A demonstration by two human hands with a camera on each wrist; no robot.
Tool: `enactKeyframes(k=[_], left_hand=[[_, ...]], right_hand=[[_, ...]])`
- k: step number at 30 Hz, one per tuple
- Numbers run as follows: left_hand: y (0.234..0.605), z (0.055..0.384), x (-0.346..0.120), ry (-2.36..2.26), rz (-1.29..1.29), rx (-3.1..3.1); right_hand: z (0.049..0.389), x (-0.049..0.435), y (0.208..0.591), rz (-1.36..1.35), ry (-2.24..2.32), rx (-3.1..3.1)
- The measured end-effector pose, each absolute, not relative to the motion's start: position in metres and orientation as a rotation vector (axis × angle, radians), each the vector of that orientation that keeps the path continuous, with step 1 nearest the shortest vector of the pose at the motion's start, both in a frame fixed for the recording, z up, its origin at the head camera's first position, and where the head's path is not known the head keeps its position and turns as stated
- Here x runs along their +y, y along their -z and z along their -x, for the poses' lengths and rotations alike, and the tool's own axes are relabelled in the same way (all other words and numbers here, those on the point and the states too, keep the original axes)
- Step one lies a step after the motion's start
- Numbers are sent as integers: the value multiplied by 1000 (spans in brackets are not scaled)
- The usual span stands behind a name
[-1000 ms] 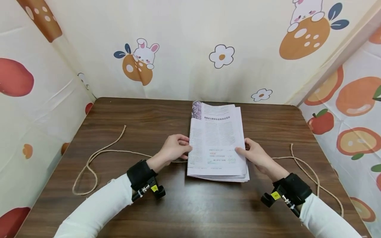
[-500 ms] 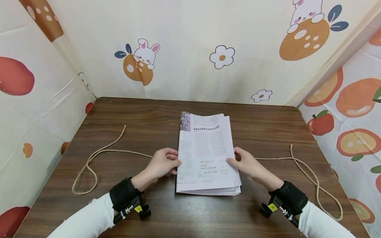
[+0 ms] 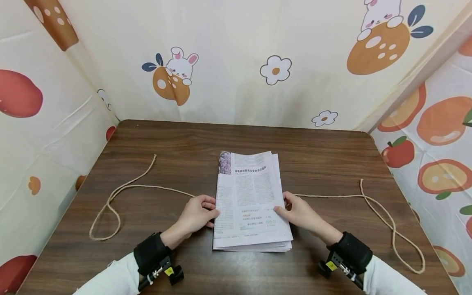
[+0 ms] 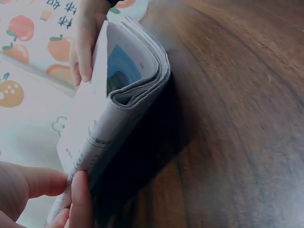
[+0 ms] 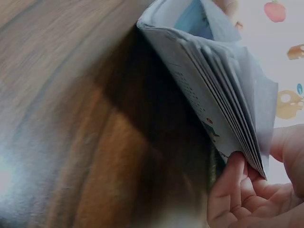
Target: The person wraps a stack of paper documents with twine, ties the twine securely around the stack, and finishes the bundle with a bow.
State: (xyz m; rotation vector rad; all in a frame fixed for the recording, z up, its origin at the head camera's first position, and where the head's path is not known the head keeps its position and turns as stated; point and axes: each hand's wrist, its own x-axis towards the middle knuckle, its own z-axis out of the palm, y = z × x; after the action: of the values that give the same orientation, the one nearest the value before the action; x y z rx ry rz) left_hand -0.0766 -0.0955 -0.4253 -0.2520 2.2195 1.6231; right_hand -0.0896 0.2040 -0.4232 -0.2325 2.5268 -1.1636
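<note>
Two grips, left hand point(image 3: 196, 213) and right hand point(image 3: 300, 212), pinch one folded newspaper bundle point(image 3: 248, 200) between two visible stretches of rope point(image 3: 147, 186).

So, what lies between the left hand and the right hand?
The folded newspaper, its side edges held by the left hand and the right hand; the head view shows this.

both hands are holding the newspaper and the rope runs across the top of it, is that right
Not quite: the rope runs beneath the newspaper, not across its top; the head view shows its middle hidden there. The left hand and right hand do both hold the newspaper.
</note>
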Motion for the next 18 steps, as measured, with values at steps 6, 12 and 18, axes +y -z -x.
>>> enactKeyframes(k=[6,12,18], left_hand=[[433,76,-98,-1593,239,2253],[436,77,-100,-1542,232,2287],[436,78,-101,-1440,168,2384]], right_hand=[[89,203,431,239,1019,2635],[88,203,435,315,933,2684],[85,203,435,341,886,2736]])
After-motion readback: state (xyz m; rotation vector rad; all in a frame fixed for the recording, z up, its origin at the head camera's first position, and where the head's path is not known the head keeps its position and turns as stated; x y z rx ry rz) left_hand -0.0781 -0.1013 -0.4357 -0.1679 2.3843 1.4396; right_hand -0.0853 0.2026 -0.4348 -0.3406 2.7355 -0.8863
